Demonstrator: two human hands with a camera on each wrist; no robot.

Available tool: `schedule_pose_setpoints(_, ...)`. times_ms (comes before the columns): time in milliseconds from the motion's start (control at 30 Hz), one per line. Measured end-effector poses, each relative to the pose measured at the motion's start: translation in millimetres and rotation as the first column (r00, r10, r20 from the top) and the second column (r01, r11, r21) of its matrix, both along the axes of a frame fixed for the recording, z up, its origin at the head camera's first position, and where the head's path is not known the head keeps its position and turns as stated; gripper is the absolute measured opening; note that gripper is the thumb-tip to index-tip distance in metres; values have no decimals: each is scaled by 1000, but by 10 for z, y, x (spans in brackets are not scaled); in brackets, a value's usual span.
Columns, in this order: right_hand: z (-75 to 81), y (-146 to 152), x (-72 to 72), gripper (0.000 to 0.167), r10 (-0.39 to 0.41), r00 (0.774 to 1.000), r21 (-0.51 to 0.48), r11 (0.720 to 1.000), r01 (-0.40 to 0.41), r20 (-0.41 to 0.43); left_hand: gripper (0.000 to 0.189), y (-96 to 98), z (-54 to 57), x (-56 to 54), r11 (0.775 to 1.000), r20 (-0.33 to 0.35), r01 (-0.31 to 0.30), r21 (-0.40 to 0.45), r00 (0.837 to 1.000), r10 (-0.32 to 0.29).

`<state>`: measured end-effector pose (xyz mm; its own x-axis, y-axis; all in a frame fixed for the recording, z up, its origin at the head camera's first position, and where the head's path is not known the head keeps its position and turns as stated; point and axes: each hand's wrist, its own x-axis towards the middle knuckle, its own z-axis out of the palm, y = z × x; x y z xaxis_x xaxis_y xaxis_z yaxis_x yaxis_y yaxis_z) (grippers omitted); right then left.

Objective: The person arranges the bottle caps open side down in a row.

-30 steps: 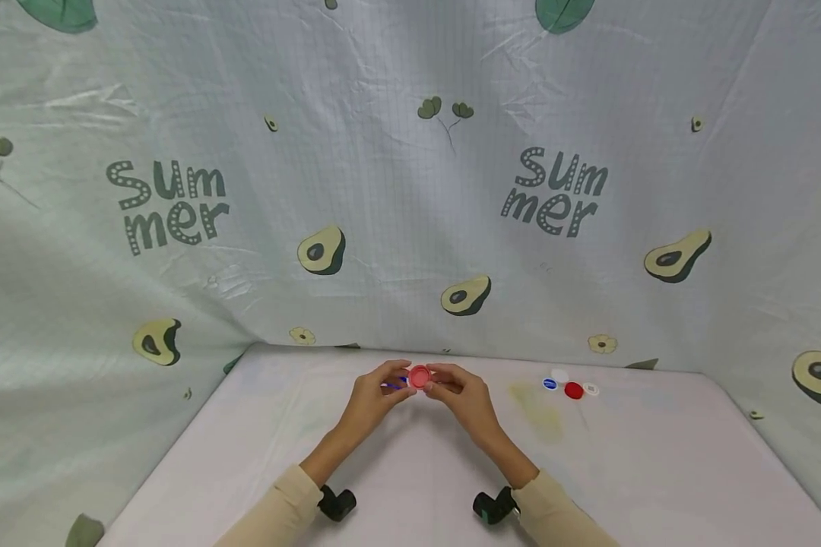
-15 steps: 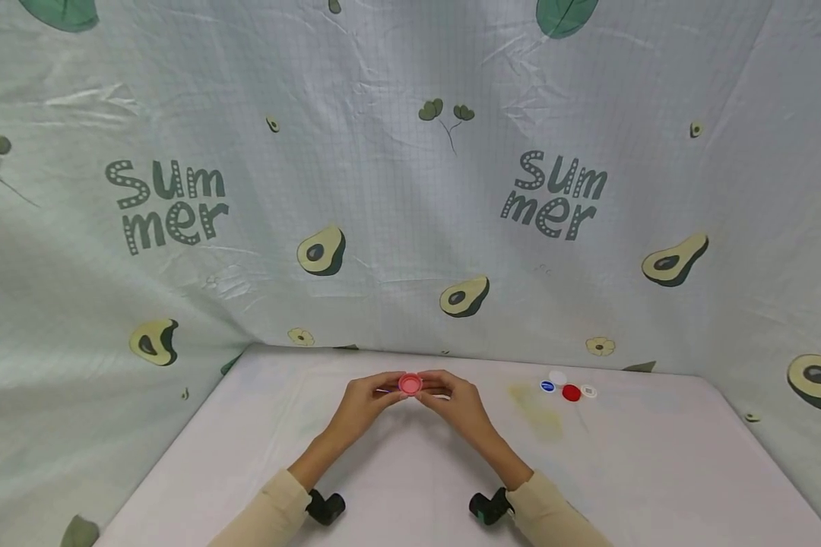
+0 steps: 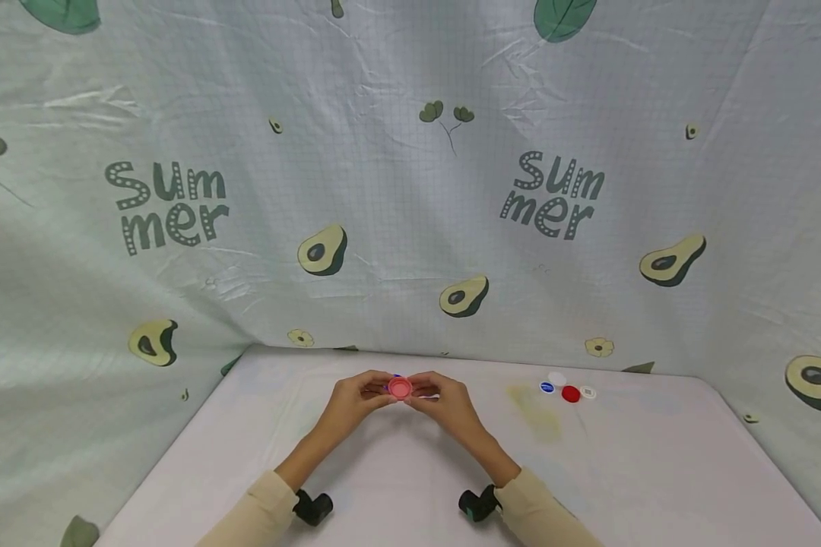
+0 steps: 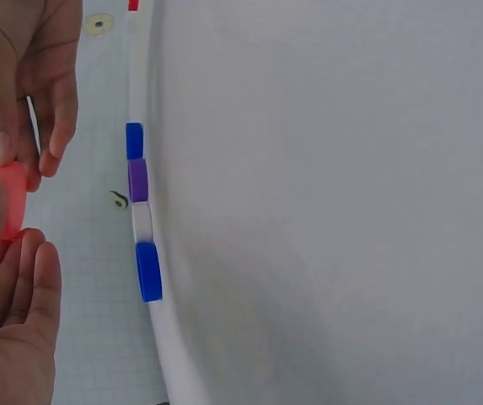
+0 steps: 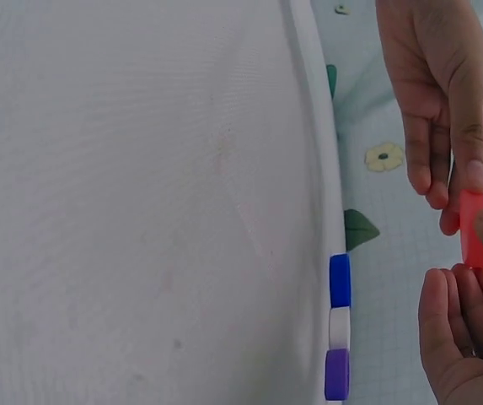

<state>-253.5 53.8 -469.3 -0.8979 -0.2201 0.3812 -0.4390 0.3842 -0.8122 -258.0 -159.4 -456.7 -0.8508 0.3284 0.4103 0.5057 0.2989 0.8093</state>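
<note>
A round pinkish-red bottle cap [image 3: 400,389] is held up between both hands, its hollow side facing the head camera. My left hand [image 3: 352,399] pinches its left edge, thumb below and fingers above. On the opposite edge, the right hand [image 3: 448,399] pinches it with thumb and fingertips. The left wrist view shows the cap [image 4: 13,202] edge-on between the two hands. Behind the hands lie a blue cap [image 4: 148,272], a white cap [image 4: 142,222], a purple cap [image 4: 138,180] and another blue cap [image 4: 135,141]; in the head view they are mostly hidden.
Toward the back right of the pale table [image 3: 629,471] lies a group of caps: a blue-and-white one [image 3: 546,387], a red one [image 3: 571,393] and white ones [image 3: 588,393]. A printed curtain [image 3: 383,190] rises behind the table. Black wrist cameras [image 3: 477,504] hang under the sleeves.
Both hands have shifted left and slightly nearer with the pinkish-red bottle cap between them. A bit of blue cap now shows just above it. The right-hand group of caps stays put.
</note>
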Motion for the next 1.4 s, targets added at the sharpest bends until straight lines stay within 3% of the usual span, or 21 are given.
schedule_pose_setpoints(33,-5,-11,-7,32,-1,1000,8,1000,1,-6,33,-22,-45,-37,1000,4,-6,-4,1000,6)
schedule_pose_setpoints(200,-29,-76,-44,31,19,1000,7,1000,-19,-20,30,-104,-58,-46,999,-14,-24,-37,1000,23)
schedule_pose_setpoints(433,-71,-154,-66,27,61,998,-13,998,-61,-18,30,-206,-92,-76,997,0,-2,-81,1000,2)
schedule_pose_setpoints(767,-93,-232,-69,27,46,995,60,997,-52,91,29,-303,-128,-101,985,39,3,-173,999,4)
schedule_pose_setpoints(1000,-127,-269,-110,24,4,990,98,995,-18,142,28,-326,-167,-124,978,-20,-12,-208,1000,8)
schedule_pose_setpoints(1233,-104,-264,-123,25,-19,991,129,992,2,132,23,-262,-141,-184,982,84,27,-188,996,-11)
schedule_pose_setpoints(1400,-99,-236,-159,24,-5,989,102,995,-10,148,21,-222,-107,-237,975,120,54,-214,992,-28)
